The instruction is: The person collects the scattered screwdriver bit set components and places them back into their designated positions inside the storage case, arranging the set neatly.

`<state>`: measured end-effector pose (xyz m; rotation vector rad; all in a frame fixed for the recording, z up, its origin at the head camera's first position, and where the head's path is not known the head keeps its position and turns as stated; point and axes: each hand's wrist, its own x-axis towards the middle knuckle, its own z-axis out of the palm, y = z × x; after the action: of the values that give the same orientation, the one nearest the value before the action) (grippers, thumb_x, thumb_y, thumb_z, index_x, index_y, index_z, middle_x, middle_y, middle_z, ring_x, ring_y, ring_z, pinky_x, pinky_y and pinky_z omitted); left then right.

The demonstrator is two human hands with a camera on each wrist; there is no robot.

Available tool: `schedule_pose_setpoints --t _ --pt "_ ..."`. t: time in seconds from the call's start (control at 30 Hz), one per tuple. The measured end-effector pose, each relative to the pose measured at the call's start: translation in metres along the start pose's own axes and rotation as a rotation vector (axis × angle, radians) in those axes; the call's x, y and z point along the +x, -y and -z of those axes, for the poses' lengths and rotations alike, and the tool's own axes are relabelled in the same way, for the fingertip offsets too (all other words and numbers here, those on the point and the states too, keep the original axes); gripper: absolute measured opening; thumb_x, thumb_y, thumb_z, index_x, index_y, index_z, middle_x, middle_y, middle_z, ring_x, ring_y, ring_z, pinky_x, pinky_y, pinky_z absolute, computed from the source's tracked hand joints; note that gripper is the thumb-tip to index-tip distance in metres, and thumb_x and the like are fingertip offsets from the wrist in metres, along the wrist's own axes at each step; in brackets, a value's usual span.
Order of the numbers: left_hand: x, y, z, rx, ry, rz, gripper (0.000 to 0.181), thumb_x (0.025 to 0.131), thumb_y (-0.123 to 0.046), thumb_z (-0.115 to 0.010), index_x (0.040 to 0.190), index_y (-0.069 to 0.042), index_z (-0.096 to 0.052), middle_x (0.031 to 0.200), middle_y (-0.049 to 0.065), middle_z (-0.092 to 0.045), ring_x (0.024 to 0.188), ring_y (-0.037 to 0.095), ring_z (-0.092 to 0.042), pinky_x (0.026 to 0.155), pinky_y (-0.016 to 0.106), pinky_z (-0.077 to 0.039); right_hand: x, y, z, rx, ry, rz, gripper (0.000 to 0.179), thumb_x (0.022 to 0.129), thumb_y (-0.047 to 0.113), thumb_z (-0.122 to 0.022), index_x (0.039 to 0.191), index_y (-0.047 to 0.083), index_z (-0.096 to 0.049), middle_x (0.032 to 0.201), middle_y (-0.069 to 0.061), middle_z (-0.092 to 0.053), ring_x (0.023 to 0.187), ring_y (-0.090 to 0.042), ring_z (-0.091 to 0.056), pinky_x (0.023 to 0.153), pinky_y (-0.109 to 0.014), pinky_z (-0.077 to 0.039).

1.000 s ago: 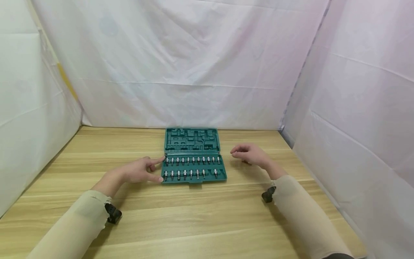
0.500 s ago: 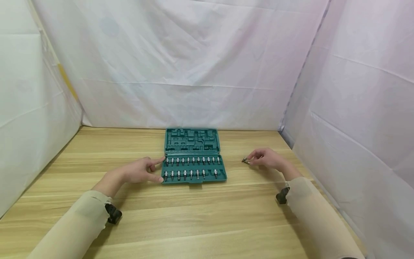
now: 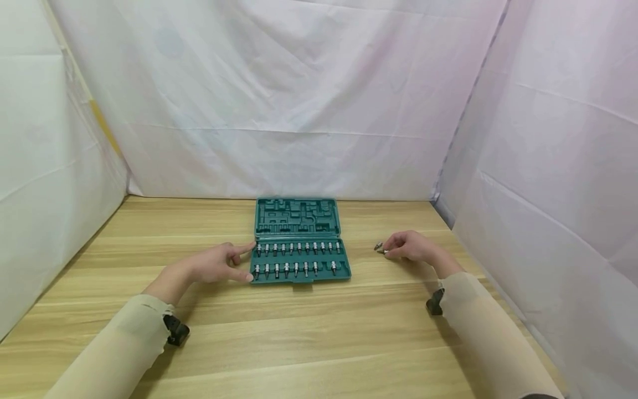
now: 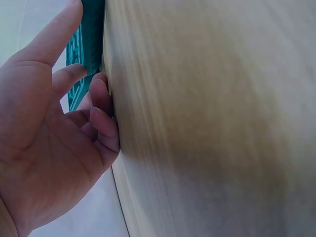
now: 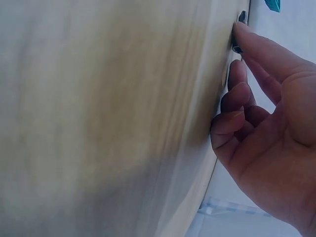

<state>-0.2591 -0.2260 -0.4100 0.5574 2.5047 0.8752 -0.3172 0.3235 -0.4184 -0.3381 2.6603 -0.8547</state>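
A green socket case (image 3: 299,283) lies unfolded on the table. Two rows of silver bit sockets (image 3: 298,248) fill its tray, with a gap toward the right of the front row. At the case's left edge, my left hand (image 3: 211,263) touches it with an extended index finger and thumb; the other fingers are curled. To the right of the case, the thumb and fingers of my right hand (image 3: 410,247) pinch a small bit socket (image 3: 382,252) at the tabletop. Another bit socket (image 3: 379,245) lies just beyond those fingertips. In the right wrist view, the thumb partly hides the small dark pieces.
The case's moulded lid (image 3: 297,216) lies back toward the white cloth wall (image 3: 279,111). More white sheeting (image 3: 558,166) encloses both sides. Wood-grain tabletop (image 3: 299,343) stretches in front of the case.
My right hand has moved rightward, away from the case, to the loose bit sockets, where it now pinches one. My left hand has stayed at the case's edge.
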Motion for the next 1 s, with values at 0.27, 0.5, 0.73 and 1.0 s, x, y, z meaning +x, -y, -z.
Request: schedule_pose_setpoints --t 0.27,0.5,0.73,1.0 --pt "0.001 0.0 0.0 -0.015 0.002 -0.003 0.102 0.095 -0.047 -0.086 0.175 -0.017 -0.029 0.113 0.013 -0.051 0.1 0.026 -0.046 0.081 0.039 -0.043 -0.001 0.001 0.001 -0.003 0.011 0.011 0.022 0.102 0.025 -0.08 0.117 0.01 -0.08 0.123 -0.009 -0.078 0.102 -0.019 -0.06 0.088 -0.034 -0.05" --pt "0.0 -0.001 0.001 -0.011 0.003 -0.008 0.102 0.095 -0.047 -0.086 0.175 -0.017 -0.03 0.113 0.013 -0.052 0.1 0.026 -0.047 0.081 0.039 -0.044 -0.005 0.008 -0.001 0.004 0.012 0.066 0.015 0.103 0.02 -0.078 0.114 0.009 -0.079 0.114 -0.007 -0.076 0.094 -0.018 -0.062 0.082 -0.032 -0.053" --pt "0.0 -0.002 0.002 -0.015 0.0 -0.004 0.102 0.095 -0.046 -0.086 0.175 -0.017 -0.029 0.111 0.012 -0.05 0.099 0.026 -0.045 0.081 0.039 -0.042 -0.005 0.026 -0.007 0.051 0.004 0.139 0.014 0.104 0.018 -0.076 0.114 0.01 -0.077 0.112 -0.008 -0.077 0.098 -0.02 -0.063 0.086 -0.034 -0.052" --pt "0.001 0.0 0.0 -0.013 -0.002 -0.007 0.102 0.095 -0.046 -0.086 0.174 -0.016 -0.03 0.111 0.012 -0.05 0.1 0.025 -0.046 0.081 0.039 -0.042 -0.004 0.052 -0.022 0.111 0.034 0.237 0.018 0.103 0.014 -0.076 0.12 0.009 -0.078 0.113 -0.008 -0.079 0.096 -0.02 -0.064 0.084 -0.032 -0.052"
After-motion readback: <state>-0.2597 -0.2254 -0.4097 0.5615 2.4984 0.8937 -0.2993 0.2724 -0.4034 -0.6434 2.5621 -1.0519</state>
